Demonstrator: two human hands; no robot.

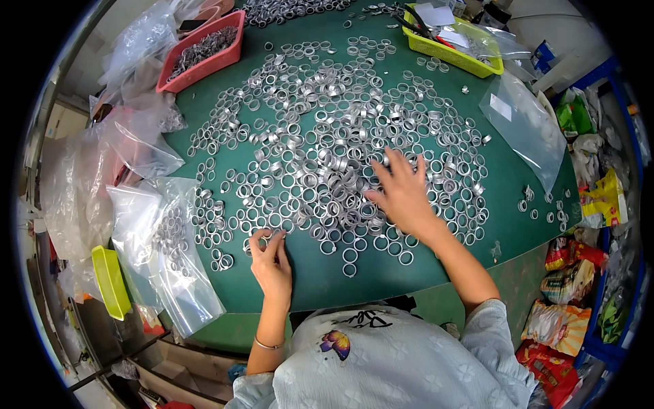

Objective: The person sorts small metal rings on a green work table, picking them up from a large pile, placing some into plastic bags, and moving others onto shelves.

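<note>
Right hand [407, 198]: fingers spread and bent, tips down on the heap of rings [340, 192].
Left hand [272, 266]: thumb and fingertips close together at the heap's near edge; whether they pinch a ring I cannot tell at this size.
Rings: piled mid-table, thinning outward to one loose layer.
Handling: light, flat strokes should free stacked rings better than pressing; a lone ring at the edge, taken by its rim, should lift cleanest.
Tabletop [323, 276]: green, bare along the near side.
Bags: a clear bag [199, 294] left, rings showing through; another clear bag [523, 133] right.
Trays: red tray [213, 63] far left, yellow tray [443, 54] far right.
</note>
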